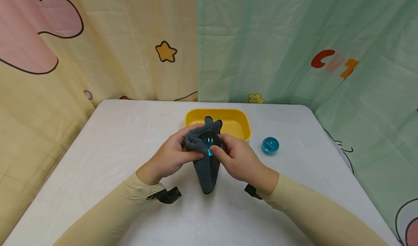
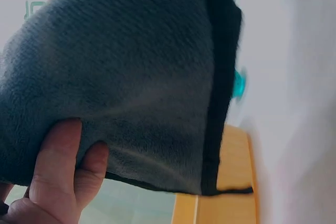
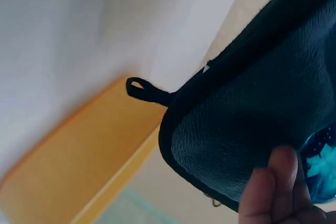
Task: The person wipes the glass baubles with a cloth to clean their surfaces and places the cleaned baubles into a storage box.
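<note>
A grey cloth (image 1: 203, 171) with black edging hangs folded in front of me, over the middle of the table. My left hand (image 1: 166, 157) grips its left side, thumb in front; in the left wrist view, fingertips (image 2: 59, 153) press on the cloth's grey face. A clear blue ball (image 1: 211, 139) lies against the cloth, partly wrapped by it. Thumb and fingers of my right hand (image 1: 241, 160) pinch this ball from the right. The right wrist view shows the ball (image 3: 321, 169) at its edge, beside the fingertips and cloth, whose black loop sticks out.
Behind the hands stands a yellow tray (image 1: 242, 116), its near side partly covered by the cloth and hands. A second clear blue ball (image 1: 270, 145) sits on the white table (image 1: 303, 144), right of the tray. Printed curtains (image 1: 228, 50) hang around the table.
</note>
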`<state>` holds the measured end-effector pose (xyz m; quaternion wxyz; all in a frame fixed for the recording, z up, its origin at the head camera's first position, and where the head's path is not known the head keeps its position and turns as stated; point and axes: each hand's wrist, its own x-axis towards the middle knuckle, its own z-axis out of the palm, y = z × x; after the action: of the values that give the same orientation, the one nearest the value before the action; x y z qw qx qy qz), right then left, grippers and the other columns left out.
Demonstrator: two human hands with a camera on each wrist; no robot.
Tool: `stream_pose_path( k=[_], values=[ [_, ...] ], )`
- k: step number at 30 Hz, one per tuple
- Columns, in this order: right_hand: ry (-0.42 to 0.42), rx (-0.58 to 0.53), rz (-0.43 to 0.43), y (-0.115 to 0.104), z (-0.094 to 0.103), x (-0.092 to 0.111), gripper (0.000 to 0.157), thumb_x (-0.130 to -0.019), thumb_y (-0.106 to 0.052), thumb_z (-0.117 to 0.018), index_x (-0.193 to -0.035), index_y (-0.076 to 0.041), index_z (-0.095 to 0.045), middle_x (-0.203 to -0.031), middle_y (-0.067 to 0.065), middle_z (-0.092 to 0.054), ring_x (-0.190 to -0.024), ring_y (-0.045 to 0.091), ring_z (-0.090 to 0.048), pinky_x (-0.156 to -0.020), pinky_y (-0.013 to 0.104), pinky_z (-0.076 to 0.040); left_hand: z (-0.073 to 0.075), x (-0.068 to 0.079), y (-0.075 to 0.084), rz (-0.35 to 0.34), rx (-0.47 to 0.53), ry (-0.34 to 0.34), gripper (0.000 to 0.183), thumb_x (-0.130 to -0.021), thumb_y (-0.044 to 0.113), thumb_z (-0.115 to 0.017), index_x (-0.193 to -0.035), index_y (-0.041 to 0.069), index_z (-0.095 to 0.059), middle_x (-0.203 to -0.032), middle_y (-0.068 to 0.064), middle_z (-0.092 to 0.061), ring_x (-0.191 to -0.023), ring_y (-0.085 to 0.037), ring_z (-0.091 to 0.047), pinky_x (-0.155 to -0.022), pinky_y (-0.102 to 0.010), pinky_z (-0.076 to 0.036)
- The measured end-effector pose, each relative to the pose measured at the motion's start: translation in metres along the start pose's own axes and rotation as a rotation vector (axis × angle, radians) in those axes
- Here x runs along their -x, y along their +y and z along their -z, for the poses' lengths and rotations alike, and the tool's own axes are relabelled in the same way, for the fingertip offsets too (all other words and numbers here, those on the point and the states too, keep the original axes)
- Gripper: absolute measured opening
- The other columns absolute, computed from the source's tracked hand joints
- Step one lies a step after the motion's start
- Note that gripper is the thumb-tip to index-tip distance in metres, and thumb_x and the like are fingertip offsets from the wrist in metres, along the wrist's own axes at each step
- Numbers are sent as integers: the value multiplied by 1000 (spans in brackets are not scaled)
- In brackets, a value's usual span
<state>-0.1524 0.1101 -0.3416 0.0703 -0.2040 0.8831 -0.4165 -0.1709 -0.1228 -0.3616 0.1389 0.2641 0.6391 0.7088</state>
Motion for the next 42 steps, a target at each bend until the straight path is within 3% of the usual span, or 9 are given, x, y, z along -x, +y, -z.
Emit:
stream_pose_path(
  k=[5, 9, 14, 17, 20, 27, 32, 34, 42],
  values=[
    [27, 372, 214, -1, 1, 4, 77, -101, -26, -73, -164, -10, -30, -131, 7, -72, -107, 19, -71, -95, 34, -63, 2, -1, -1, -10, -17, 12, 79, -92, -6, -75, -161, 6, -37, -162, -24, -41, -126, -13, -64, -104, -26, -57],
    [45, 572, 328, 1, 6, 3, 73, -98, -22, -77, -159, -10, -39, -123, 8, -75, -104, 22, -72, -97, 36, -62, 2, 0, 0, 0, -3, 12, 78, -93, -3, -76, -161, 7, -38, -161, -23, -42, -126, -12, -64, -104, -25, -56],
    [-12, 302, 163, 2, 6, -1, 66, -101, -27, -73, -154, -6, -39, -94, 2, -77, -76, 14, -68, -70, 27, -61, 1, -1, -1, -10, -16, 0, 77, -93, -3, -76, -160, 4, -38, -161, -24, -43, -126, -13, -63, -104, -26, -57],
    [-37, 26, 11, 3, 4, -3, 49, -107, -30, -64, -145, -3, -48, -81, 0, -73, -71, 14, -65, -67, 26, -58, 0, -1, -1, -4, -29, 6, 77, -93, -3, -76, -160, 4, -39, -160, -25, -44, -124, -12, -64, -103, -25, -57],
    [-12, -55, -33, 3, 0, -3, 41, -109, -33, -59, -139, -4, -57, -81, 2, -71, -74, 17, -65, -68, 28, -58, 0, -1, -2, -6, -26, 4, 78, -93, -5, -75, -160, 4, -38, -159, -27, -44, -124, -11, -65, -103, -25, -57],
    [29, 390, 226, 0, 2, 3, 77, -101, -28, -73, -163, -10, -31, -132, 8, -71, -109, 19, -71, -96, 36, -63, 3, -1, -4, -22, -33, 12, 79, -93, -6, -75, -161, 4, -37, -161, -26, -42, -123, -10, -66, -102, -25, -58],
    [116, 648, 464, 5, 6, 2, 75, -94, -19, -82, -157, -12, -43, -124, 10, -73, -109, 25, -72, -99, 38, -61, 4, 1, -3, -17, 6, 2, 79, -93, -1, -76, -161, 2, -36, -160, -28, -41, -123, -10, -66, -102, -25, -58],
    [113, 608, 443, 5, 7, 0, 72, -93, -22, -83, -154, -11, -47, -124, 9, -73, -108, 23, -72, -98, 36, -62, 4, 1, -2, -19, 25, -12, 79, -93, -3, -76, -160, 0, -35, -160, -30, -40, -123, -11, -66, -102, -25, -58],
    [-20, 22, 5, 1, 4, -5, 48, -105, -33, -67, -142, -4, -55, -84, 2, -72, -73, 16, -64, -66, 31, -59, 1, 1, 1, -4, 28, -13, 81, -92, -2, -78, -161, 3, -35, -161, -29, -39, -123, -11, -65, -101, -25, -58]
  ],
)
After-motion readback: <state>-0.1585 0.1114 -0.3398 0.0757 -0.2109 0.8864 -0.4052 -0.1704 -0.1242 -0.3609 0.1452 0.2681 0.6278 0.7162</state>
